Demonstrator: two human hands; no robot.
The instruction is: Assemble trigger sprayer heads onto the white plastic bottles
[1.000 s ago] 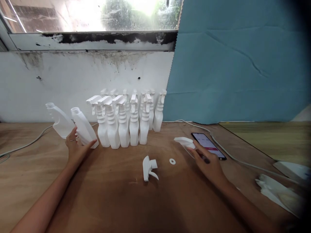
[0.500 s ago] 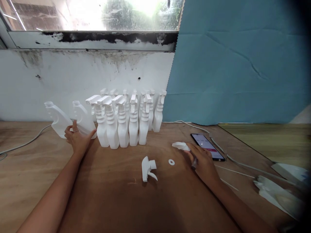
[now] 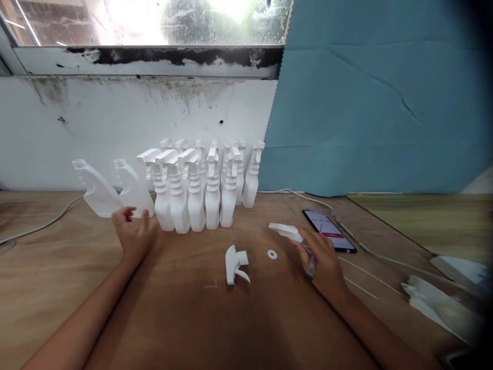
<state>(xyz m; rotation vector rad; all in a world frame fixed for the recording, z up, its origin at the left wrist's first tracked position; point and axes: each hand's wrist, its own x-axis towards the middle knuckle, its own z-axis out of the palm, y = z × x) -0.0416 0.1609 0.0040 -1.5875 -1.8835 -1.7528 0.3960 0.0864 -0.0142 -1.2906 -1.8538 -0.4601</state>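
My left hand (image 3: 133, 234) hovers open just in front of an uncapped white bottle (image 3: 133, 189) that stands on the wooden table (image 3: 185, 318); the fingers no longer touch it. A second uncapped bottle (image 3: 94, 189) stands to its left. My right hand (image 3: 322, 257) is closed on a white trigger sprayer head (image 3: 287, 231) whose thin tube runs back under the palm. A loose trigger sprayer head (image 3: 235, 263) and a small white washer ring (image 3: 272, 254) lie between my hands.
Several capped white spray bottles (image 3: 204, 187) stand in rows against the white wall. A lit phone (image 3: 329, 229) with a cable lies right of my right hand. White plastic bags (image 3: 439, 303) sit at the far right. A grey cable (image 3: 38, 226) runs along the left.
My left hand set the uncapped bottle upright beside the other and let go, drawing back. My right hand pulled the sprayer head slightly toward me and leftward.
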